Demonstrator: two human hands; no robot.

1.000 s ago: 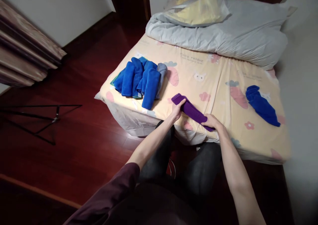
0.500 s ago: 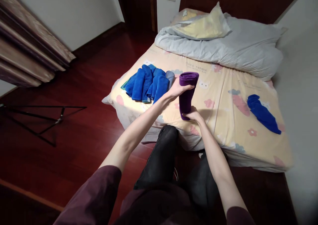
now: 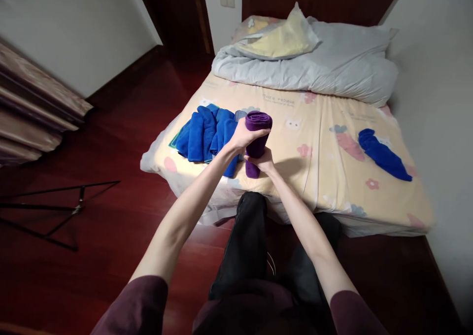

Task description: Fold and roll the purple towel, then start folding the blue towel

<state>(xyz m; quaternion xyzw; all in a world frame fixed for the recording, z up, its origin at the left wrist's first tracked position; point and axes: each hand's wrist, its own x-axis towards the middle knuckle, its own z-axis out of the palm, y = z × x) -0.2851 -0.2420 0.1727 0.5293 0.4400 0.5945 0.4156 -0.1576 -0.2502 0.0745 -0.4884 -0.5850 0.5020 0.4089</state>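
Observation:
A rolled purple towel stands upright between my hands above the bed's near edge, its spiral end facing up. My left hand wraps round its upper part. Lower down, my right hand grips the roll from the right. Just left of it lies a pile of blue towels on the bed, with a grey cloth at its right side, partly hidden by my left hand. Another blue cloth lies by itself on the right part of the bed.
The bed has a patterned sheet. A grey quilt and a yellow pillow are bunched at its head. On the floor at left are black tripod legs, with a curtain behind.
The purple roll has moved left, closer to the blue pile. My right hand has slid up from the roll's bottom end toward its middle. The camera view has shifted.

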